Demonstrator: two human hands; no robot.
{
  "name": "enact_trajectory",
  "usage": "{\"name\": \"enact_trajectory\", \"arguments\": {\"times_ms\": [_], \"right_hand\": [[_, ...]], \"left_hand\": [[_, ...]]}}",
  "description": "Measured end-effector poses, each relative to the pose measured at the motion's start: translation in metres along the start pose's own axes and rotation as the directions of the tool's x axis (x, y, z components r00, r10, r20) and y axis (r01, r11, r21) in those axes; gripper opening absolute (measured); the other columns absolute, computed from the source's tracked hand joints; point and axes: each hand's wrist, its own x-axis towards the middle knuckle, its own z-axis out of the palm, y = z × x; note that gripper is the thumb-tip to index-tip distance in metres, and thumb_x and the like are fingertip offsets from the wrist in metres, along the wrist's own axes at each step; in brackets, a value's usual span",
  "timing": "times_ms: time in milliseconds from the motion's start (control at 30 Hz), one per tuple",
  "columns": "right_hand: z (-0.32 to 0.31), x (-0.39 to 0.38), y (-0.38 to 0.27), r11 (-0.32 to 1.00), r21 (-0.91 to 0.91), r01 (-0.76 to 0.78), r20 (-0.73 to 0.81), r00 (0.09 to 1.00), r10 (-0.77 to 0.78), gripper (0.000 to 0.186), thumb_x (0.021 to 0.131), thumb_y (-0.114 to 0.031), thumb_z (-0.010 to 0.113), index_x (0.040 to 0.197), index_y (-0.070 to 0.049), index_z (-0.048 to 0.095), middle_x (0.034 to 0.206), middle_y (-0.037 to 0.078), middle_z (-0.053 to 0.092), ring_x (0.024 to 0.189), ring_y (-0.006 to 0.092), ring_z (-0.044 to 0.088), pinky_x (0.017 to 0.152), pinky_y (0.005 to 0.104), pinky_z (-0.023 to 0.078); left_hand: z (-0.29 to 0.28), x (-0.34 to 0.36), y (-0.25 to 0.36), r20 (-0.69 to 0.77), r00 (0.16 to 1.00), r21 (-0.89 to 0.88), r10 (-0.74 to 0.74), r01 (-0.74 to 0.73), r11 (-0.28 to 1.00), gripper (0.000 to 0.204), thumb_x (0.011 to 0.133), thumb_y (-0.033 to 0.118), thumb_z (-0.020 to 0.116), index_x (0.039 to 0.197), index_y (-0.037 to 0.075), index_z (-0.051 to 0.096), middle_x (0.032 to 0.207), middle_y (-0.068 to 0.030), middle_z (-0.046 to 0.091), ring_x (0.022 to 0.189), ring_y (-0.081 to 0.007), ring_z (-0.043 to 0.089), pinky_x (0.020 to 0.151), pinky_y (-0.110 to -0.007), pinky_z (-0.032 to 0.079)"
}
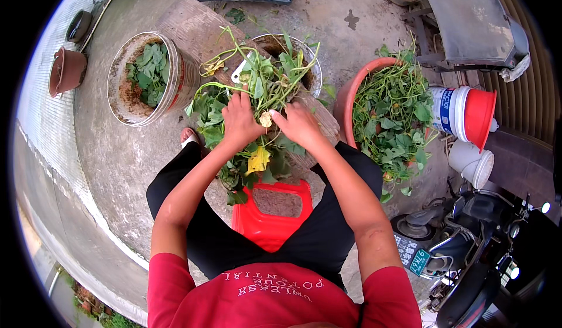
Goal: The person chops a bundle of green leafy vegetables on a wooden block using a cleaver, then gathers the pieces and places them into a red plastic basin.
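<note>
Gently is best as the left hand (240, 119) and right hand (300, 124) hold the leafy vines (270, 88) over the wooden board (190, 28), because a tight grip can easily squash them.

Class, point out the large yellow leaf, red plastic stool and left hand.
Large yellow leaf (258, 160), head view: blade's middle.
Red plastic stool (268, 225), head view: surface below opening.
Left hand (240, 119), head view: its back.
</note>
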Motion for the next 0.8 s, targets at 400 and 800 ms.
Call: {"name": "enact_trajectory", "arguments": {"times_ms": [400,800], "right_hand": [[0.017,-0.005,-0.012,0.986,0.018,0.166,-0.066,0.984,-0.164,0.022,0.078,-0.009,0.053,0.098,0.000,0.056,0.098,0.018,0.053,0.088,0.0391,0.057,0.075,0.0484,0.047],[-0.014,-0.015,0.014,0.996,-0.016,0.089,-0.070,0.993,-0.090,0.034,0.072,-0.014,0.060,0.102,-0.001,0.051,0.108,0.019,0.047,0.091,0.0382,0.057,0.074,0.0472,0.048]], "left_hand": [[0.030,-0.009,-0.010,-0.108,0.992,0.126,0.059,-0.045,0.991,0.116,0.053,0.045,0.078,0.137,-0.007,0.016,0.133,-0.0284,0.030,0.121,-0.0431,0.032,0.098,-0.050,0.025],[0.017,-0.003,-0.009,-0.194,0.978,0.177,0.079,-0.045,0.983,0.072,0.057,0.022,0.073,0.115,-0.003,0.041,0.108,-0.0157,0.044,0.102,-0.0321,0.044,0.085,-0.042,0.033]]}}
